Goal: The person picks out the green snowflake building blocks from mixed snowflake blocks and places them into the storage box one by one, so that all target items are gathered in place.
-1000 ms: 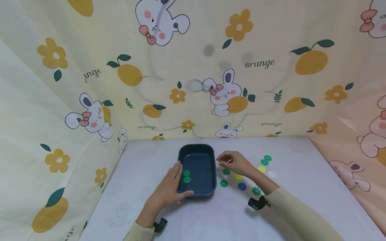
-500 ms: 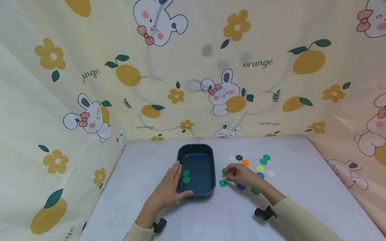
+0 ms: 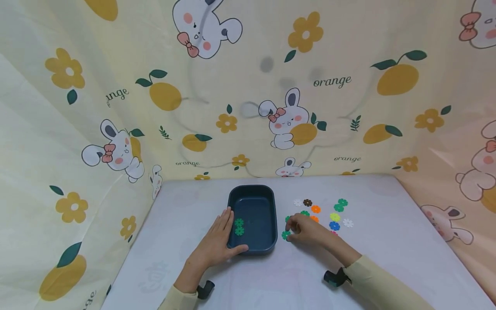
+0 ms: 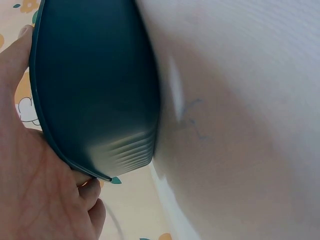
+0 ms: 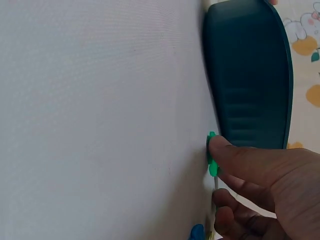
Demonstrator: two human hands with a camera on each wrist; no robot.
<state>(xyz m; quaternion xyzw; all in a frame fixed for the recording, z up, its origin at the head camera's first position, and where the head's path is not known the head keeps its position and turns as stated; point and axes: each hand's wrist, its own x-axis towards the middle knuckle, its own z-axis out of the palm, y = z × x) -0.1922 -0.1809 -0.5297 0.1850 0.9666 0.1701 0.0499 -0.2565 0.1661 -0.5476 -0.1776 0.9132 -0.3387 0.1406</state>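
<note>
My left hand (image 3: 215, 242) lies along the left wall of a dark blue rectangular tray (image 3: 267, 206), its thumb at the near rim. Seen from the left wrist, the palm and fingers (image 4: 37, 195) hug the tray's outer edge. Two green snowflake discs (image 3: 239, 231) lie inside, near the left wall. Right of the tray, my right hand (image 3: 308, 230) is low over the table, thumb and index finger at a green snowflake disc (image 3: 285, 235). In the right wrist view, the thumb overlaps this green disc (image 5: 212, 170), pinching it against the index finger, whose tip is partly hidden.
Several loose snowflake discs lie right of the tray, among them a brown one (image 3: 308, 202), an orange one (image 3: 315, 209), a yellow one (image 3: 335, 217), a blue one (image 3: 334, 226) and a white one (image 3: 348, 223). A patterned curtain (image 3: 248, 129) rises behind the white table (image 3: 186, 193).
My right hand has moved from beside the tray's right rim down toward the near green discs, and its thumb has come onto one. The left hand has stayed at the tray.
</note>
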